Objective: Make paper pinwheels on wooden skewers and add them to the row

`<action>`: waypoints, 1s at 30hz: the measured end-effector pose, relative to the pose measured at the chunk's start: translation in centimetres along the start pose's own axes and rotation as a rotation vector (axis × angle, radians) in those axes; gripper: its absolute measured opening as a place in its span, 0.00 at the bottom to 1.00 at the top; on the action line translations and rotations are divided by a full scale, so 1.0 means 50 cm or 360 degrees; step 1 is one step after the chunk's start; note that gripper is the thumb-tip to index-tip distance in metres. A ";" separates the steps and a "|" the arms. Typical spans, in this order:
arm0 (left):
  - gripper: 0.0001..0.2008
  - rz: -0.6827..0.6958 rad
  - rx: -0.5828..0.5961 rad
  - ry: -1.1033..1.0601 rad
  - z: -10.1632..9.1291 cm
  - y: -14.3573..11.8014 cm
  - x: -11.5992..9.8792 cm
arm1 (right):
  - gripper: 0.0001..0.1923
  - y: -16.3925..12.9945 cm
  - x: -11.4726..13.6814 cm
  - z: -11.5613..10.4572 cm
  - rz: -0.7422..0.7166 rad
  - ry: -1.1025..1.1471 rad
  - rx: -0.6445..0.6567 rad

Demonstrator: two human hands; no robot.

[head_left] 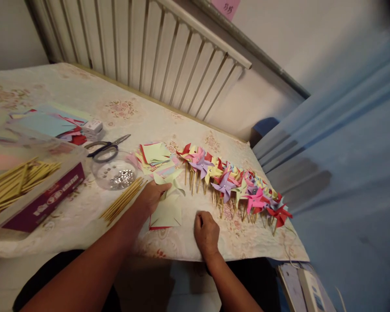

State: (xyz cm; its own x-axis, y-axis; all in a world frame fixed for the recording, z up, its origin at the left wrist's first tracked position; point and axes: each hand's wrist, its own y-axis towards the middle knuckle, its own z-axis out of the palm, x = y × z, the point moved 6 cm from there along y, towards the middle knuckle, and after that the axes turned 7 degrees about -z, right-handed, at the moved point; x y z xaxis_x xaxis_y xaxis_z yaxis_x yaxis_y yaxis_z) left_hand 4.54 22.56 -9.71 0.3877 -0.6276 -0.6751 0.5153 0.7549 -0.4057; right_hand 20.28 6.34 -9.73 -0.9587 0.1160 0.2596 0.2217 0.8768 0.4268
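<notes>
My left hand is closed on a pale green paper pinwheel with curled blades. Beneath it, pale green paper squares with slit corners lie on the cloth, a red sheet showing at their lower edge. My right hand rests curled on the table to the right of the squares; its fingertips are hidden, and I cannot see what, if anything, they hold. A bundle of thin wooden sticks lies left of my left hand. Just behind that hand is a pile of coloured paper squares.
Finished pinwheels on sticks stand crowded along the right side. A round clear dish holds small shiny metal pieces, with scissors at its back rim. Far left stands a plastic box of sticks. Coloured paper and a small white box lie behind.
</notes>
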 end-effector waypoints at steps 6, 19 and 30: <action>0.13 -0.0010 0.0053 0.0061 0.001 0.001 0.008 | 0.10 0.000 -0.002 0.003 -0.0023 -0.0016 -0.0028; 0.14 -0.0069 0.0175 0.0103 0.006 0.000 0.030 | 0.11 -0.001 0.000 0.004 -0.0062 -0.0035 -0.0044; 0.16 -0.0009 0.0215 0.0102 0.015 -0.013 0.020 | 0.12 -0.004 0.000 0.002 -0.0060 -0.0041 -0.0072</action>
State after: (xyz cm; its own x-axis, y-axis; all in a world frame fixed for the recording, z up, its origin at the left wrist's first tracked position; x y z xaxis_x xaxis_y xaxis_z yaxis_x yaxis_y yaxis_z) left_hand 5.18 21.28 -9.67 0.3374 -0.6151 -0.7126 0.6174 0.7160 -0.3258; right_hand 20.19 6.22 -9.91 -0.9707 0.0959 0.2205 0.1927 0.8588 0.4747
